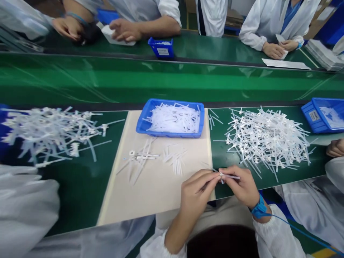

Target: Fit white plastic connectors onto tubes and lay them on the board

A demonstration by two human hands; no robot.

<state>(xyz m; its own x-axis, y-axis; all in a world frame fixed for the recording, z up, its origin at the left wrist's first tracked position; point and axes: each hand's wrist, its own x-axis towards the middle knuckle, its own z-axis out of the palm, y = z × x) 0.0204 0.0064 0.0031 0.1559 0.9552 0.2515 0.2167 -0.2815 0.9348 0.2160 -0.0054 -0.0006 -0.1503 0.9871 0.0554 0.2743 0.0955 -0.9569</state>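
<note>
My left hand (197,190) and my right hand (242,184) meet at the front edge of the table, both pinched on one small white plastic strip piece (228,176) held between their fingertips. A blue wrist strap (259,209) sits on my right wrist. On the beige mat (158,190) to the left of my hands lie two small groups of white strips (142,157). A blue tray (170,117) filled with thin white strips stands at the mat's far edge. A big heap of white cross-shaped strips (268,138) lies on the green table to the right.
Another heap of white strips (51,130) lies at the left. A second blue bin (324,114) stands at the right. A green conveyor belt (172,80) runs across. Beyond it, people in white coats handle parts beside a small blue bin (162,47). Co-workers' sleeves flank me.
</note>
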